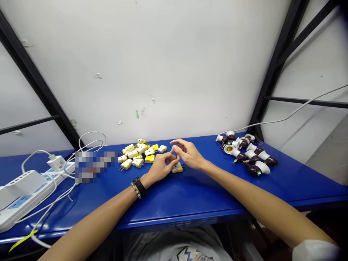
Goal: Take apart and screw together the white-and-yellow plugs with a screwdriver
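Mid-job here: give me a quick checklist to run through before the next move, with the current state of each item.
1. Left hand and right hand close together, fingertips meeting: ok.
2. Anything small pinched between those fingertips: cannot tell.
3. Yellow-and-white plug lying under the hands on the blue bench top: ok.
4. Pile of plugs apart from the hands: ok.
5. Lamp-holder adapters apart from the hands: ok.
6. Power strip and its cables apart from the hands: ok.
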A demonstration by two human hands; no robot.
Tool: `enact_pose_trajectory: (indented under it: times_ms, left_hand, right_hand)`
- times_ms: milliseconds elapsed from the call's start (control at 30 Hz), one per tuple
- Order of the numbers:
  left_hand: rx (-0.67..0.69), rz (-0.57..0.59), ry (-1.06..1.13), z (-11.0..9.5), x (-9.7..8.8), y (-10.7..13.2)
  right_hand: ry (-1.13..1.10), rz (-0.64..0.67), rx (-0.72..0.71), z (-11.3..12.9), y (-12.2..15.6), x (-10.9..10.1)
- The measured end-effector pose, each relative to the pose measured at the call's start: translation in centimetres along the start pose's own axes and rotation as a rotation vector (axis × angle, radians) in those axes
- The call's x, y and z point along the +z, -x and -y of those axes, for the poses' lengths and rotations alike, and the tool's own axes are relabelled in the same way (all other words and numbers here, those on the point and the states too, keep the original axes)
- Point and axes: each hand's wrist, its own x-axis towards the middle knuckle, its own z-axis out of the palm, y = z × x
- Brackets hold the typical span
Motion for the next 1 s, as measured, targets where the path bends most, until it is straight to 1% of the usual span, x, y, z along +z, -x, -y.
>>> enact_pose_trajectory:
  times_ms: [67, 133, 267, 433, 633, 800, 867, 1000]
  left_hand:
    - [0.004, -0.026, -0.023, -0.09, -0.05, -0.10]
    - [0.020, -0.015, -0.037, -0.24, -0.19, -0.16]
    - [0.037, 0.024, -0.068, -0.40, -0.46, -0.18]
    - [0.009, -0.048, -0.098, -0.21, -0.37, -0.29]
    - [0.046, 0.013, -0.115, -0.30, -0.50, -0.27]
    - [-0.001, -0.056, -0.146, 0.04, -0.47, -0.56]
    - [0.005, -0.041, -0.157, 0.04, -0.53, -0.57]
    - [0.034, 0.024, -0.115, -0.19, -0.59, -0.42]
  right_hand:
    - [0.018, -0.033, 0.001, 0.00, -0.02, 0.07]
    - [0.028, -0.044, 0.001, -0.05, -0.05, 0.09]
    - [0.013, -0.002, 0.016, -0.19, -0.09, -0.09]
    - [0.084, -0.047, -0.014, -0.26, -0.07, -0.05]
    - [0.043, -0.005, -0.011, -0.16, -0.07, 0.01]
    - [0.096, -0.028, -0.002, 0.06, -0.08, -0.01]
    - [0.090, -0.029, 0.003, 0.09, -0.09, 0.02]
    - [0.062, -0.036, 0.004, 0.01, -0.16, 0.08]
